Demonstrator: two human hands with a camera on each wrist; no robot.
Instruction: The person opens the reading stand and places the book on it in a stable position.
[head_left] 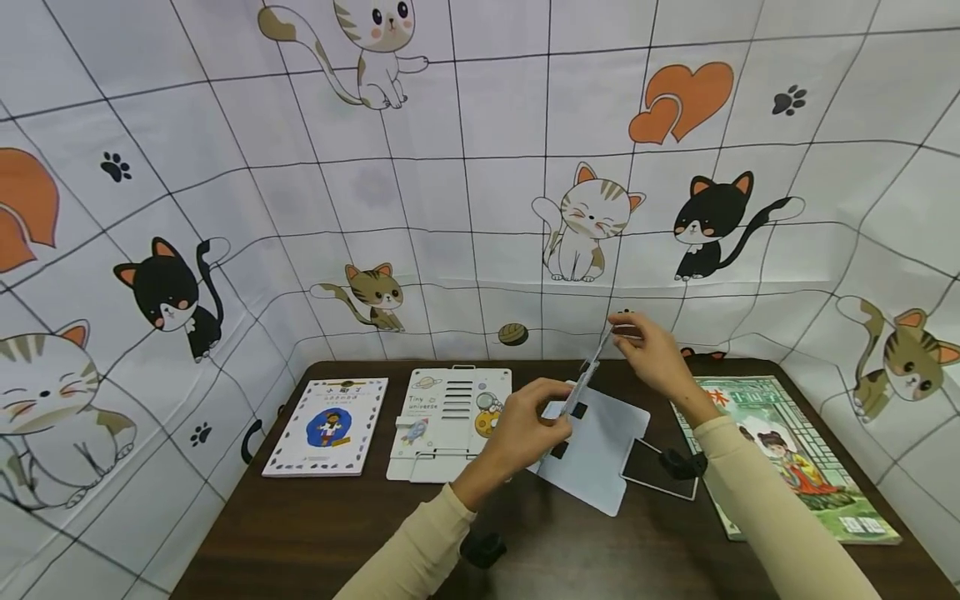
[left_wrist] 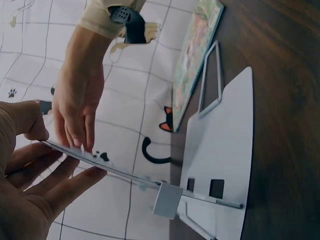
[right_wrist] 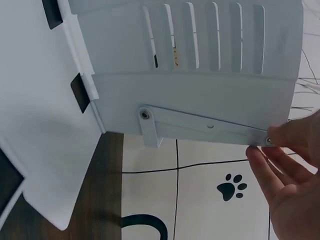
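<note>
Pinching the raised panel [right_wrist: 200, 92] of a folding stand, the left hand [head_left: 540, 417] holds one edge between thumb and fingers, while the right hand [head_left: 660, 358] nips a corner at the riveted strip's end [right_wrist: 200, 122]. Thin and smooth, the panel looks light and stiff, likelier to swing on its hinge than bend; thumb-and-finger edge holds should suit. Below the fingers, the base [right_wrist: 40, 90] lies on the table [head_left: 270, 533].

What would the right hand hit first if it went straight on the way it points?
The raised panel, which the right hand pinches; beyond it, perhaps the patterned wall, though depth is unclear.
</note>
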